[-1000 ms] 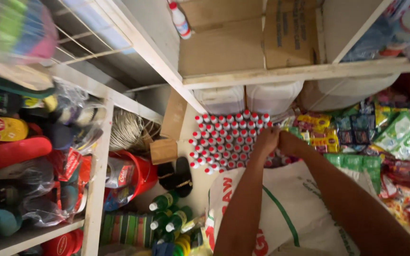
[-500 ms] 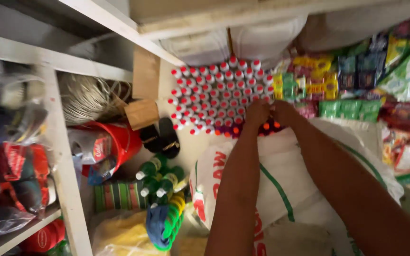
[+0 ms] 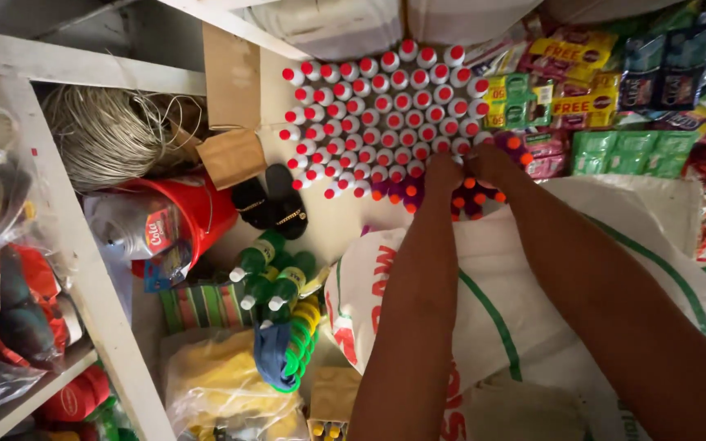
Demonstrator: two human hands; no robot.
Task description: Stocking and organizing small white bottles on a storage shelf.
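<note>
Both my arms reach forward over a white woven sack (image 3: 533, 310). My left hand (image 3: 443, 173) and my right hand (image 3: 493, 160) are side by side, knuckles up. They rest at the near edge of a dense block of small white bottles with red caps (image 3: 386, 106). Under and around the fingers stand several small dark bottles with orange caps (image 3: 469, 200). The fingers curl down among these, and the fingertips are hidden, so I cannot tell whether either hand grips a bottle.
A white shelf frame (image 3: 83, 269) runs down the left, with a coil of wire (image 3: 108, 135), a red bucket (image 3: 198, 208) and bagged goods. Green bottles (image 3: 275, 278), black sandals (image 3: 271, 200) and a cardboard flap (image 3: 230, 155) lie nearby. Green and yellow sachet packs (image 3: 606, 122) fill the right.
The view has tilted down, and the upper shelves and boxes have left the picture. My hands stay together at the near edge of the bottles, now among the orange-capped ones.
</note>
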